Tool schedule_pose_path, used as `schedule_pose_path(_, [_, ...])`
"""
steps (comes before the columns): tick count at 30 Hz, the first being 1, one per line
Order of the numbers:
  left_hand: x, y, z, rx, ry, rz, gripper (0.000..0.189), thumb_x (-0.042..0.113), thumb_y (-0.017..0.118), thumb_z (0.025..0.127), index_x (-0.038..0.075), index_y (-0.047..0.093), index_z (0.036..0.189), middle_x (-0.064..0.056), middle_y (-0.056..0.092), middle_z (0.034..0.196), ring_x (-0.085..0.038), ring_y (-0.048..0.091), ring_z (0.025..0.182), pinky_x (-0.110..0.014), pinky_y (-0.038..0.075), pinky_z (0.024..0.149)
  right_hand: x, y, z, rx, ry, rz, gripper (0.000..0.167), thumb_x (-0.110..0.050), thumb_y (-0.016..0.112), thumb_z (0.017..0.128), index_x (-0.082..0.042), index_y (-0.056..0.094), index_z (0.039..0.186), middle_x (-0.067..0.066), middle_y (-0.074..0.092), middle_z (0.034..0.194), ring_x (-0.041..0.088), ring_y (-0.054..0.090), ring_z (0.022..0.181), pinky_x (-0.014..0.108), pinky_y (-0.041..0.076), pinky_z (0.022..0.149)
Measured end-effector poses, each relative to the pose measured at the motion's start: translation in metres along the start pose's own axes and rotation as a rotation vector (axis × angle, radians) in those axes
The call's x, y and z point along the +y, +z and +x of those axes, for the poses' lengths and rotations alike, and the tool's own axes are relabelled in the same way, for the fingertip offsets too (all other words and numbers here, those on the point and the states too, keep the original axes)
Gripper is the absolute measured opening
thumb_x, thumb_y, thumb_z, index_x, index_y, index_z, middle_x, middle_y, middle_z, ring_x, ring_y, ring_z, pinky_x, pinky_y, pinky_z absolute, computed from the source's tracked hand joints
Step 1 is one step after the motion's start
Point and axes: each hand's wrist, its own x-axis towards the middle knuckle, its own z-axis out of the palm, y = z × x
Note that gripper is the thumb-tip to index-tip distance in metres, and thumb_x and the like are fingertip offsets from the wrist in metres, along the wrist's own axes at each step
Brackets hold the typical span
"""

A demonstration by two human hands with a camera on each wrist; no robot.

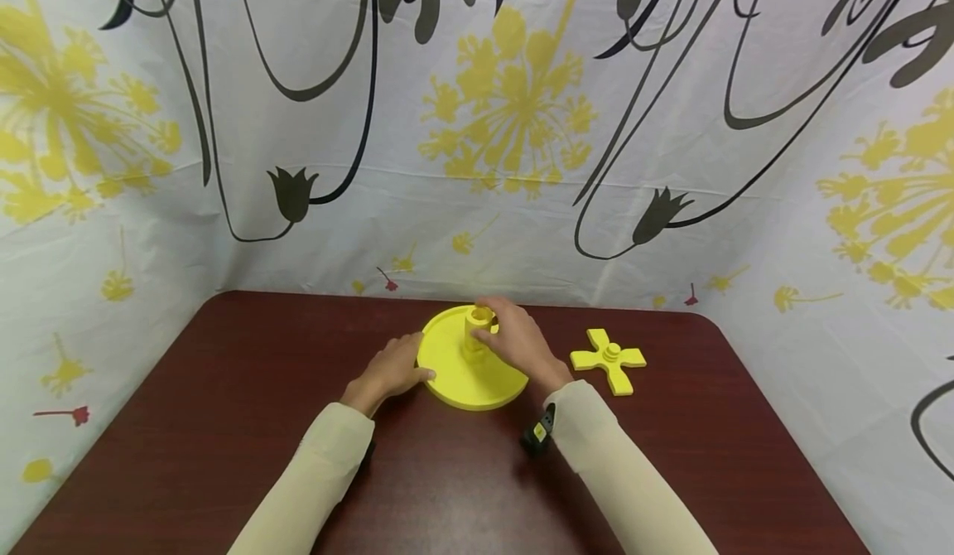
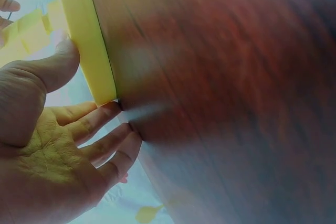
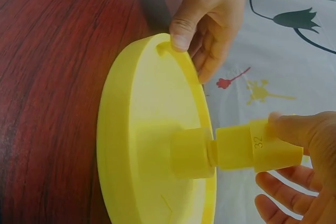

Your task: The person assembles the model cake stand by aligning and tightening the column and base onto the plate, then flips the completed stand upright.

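The right hand (image 1: 519, 344) is seen, in the head view, curled in at the top of an upright yellow stepped piece (image 1: 478, 320) above a yellow dish (image 1: 447, 373); the dish's rim is held by the left hand (image 1: 391, 369). A yellow cross-shaped piece (image 1: 611, 358) is left lying on the table (image 1: 432, 472), to the right.

In the left wrist view, the rim is gripped between thumb and fingertips, the other fingers spread.

In the right wrist view, the stepped piece is pinched and lined up with the dish's post (image 3: 191, 153); whether it is fully seated cannot be told. It could be tipped or jammed by a sideways push, or the dish turned if the rim grip were loosened.
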Motion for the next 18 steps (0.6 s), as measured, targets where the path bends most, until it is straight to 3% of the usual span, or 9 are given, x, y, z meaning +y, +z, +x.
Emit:
schedule_pose_path(3, [0.0007,0.0002,0.0002,0.0,-0.005,-0.009,0.074,0.025,0.07,0.094,0.003,0.032,0.153,-0.02,0.045,0.148,-0.041,0.041,0.135,-0.055,0.038,0.105,0.0003,0.0004,-0.0002,0.001,0.015,0.004,0.052,-0.028,0.074,0.091,-0.01,0.058,0.137,0.009,0.059,0.137,0.027,0.062,0.112,0.044,0.052,0.09])
schedule_pose_path(8, [0.002,0.0002,0.0,-0.002,-0.007,-0.018,0.075,0.025,0.071,0.093,0.004,0.031,0.154,-0.019,0.045,0.149,-0.04,0.042,0.136,-0.054,0.039,0.104,0.0033,-0.0014,0.0006,-0.034,0.005,0.038,0.059,-0.031,0.073,0.091,-0.013,0.053,0.143,0.009,0.053,0.144,0.031,0.054,0.128,0.048,0.046,0.102])
schedule_pose_path(14, [0.0037,-0.0016,-0.0011,-0.012,-0.015,-0.018,0.076,0.025,0.07,0.094,0.005,0.031,0.155,-0.019,0.043,0.15,-0.04,0.042,0.137,-0.054,0.04,0.103,0.0054,-0.0046,0.0006,-0.092,-0.075,0.083,0.063,-0.023,0.07,0.094,-0.013,0.044,0.15,0.01,0.045,0.152,0.03,0.043,0.139,0.05,0.039,0.11])
schedule_pose_path(18, [0.0034,-0.0019,-0.0015,-0.017,-0.018,-0.017,0.076,0.026,0.07,0.094,0.006,0.03,0.155,-0.019,0.043,0.151,-0.04,0.039,0.138,-0.055,0.039,0.105,0.0052,-0.0048,-0.0001,-0.114,-0.071,0.104,0.062,-0.017,0.067,0.096,-0.013,0.04,0.152,0.01,0.042,0.154,0.029,0.042,0.141,0.049,0.039,0.11])
